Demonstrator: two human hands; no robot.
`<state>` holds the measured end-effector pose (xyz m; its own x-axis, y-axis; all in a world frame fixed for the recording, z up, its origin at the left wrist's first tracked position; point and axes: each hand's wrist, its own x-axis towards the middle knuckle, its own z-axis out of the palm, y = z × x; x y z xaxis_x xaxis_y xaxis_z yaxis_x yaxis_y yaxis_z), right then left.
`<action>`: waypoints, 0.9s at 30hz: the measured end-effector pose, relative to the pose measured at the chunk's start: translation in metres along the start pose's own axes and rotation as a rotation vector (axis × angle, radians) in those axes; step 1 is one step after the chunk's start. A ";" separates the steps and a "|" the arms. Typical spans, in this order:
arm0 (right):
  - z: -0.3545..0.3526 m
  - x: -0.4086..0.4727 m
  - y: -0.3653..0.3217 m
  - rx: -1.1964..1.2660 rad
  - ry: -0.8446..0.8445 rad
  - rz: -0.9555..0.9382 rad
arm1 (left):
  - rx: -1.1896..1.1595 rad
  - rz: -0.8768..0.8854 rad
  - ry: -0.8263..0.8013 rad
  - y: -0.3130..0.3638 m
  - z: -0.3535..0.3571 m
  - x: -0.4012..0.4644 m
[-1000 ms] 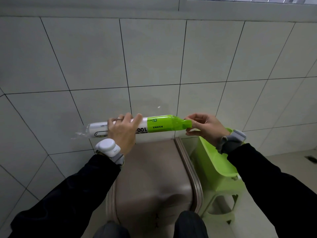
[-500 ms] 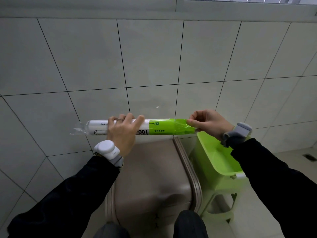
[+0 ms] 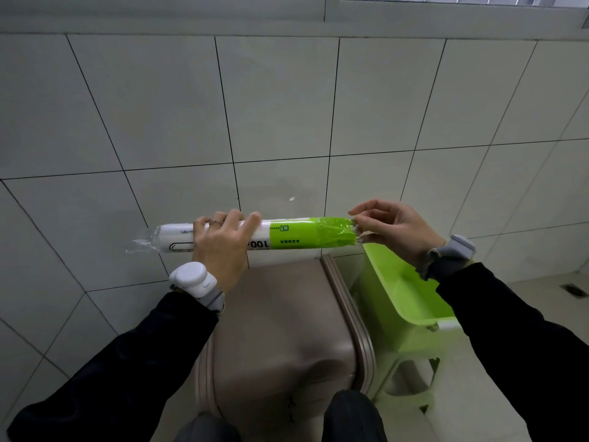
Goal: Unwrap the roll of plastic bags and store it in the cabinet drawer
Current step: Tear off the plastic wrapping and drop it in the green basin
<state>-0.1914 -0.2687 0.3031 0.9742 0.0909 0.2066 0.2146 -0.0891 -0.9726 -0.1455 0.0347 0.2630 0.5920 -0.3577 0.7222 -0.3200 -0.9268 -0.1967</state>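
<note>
The roll of plastic bags (image 3: 287,237) is held level in front of the tiled wall, white on its left half and green on its right, still inside a clear wrapper whose crumpled tail sticks out at the left end. My left hand (image 3: 223,247) grips the white half from above. My right hand (image 3: 392,228) pinches the clear wrapper at the green right end with thumb and fingertips. Below the roll stands the brown cabinet (image 3: 280,323); its drawer front does not show from this angle.
A bright green plastic stool or bin (image 3: 404,301) stands right of the cabinet, under my right wrist. The tiled wall (image 3: 287,106) is close behind the roll. A floor drain (image 3: 573,290) lies at the far right. My knees show at the bottom edge.
My right hand has shifted from closing over the green end to pinching the wrapper's tip with fingers spread. The roll has stayed nearly level in my left hand.
</note>
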 end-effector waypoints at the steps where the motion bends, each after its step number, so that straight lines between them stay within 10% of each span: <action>1: -0.004 -0.002 0.002 0.038 -0.034 0.000 | 0.001 -0.009 0.000 0.000 -0.001 0.000; 15: 0.001 -0.006 0.007 -0.054 -0.208 -0.072 | -0.042 0.007 0.024 0.005 -0.002 0.000; 27: 0.013 -0.006 0.010 -0.484 0.059 -0.427 | -0.084 0.025 0.011 0.008 -0.007 0.002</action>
<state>-0.1960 -0.2576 0.2909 0.7952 0.1642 0.5837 0.5782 -0.4954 -0.6483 -0.1517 0.0276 0.2674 0.5746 -0.3792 0.7253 -0.3962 -0.9043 -0.1589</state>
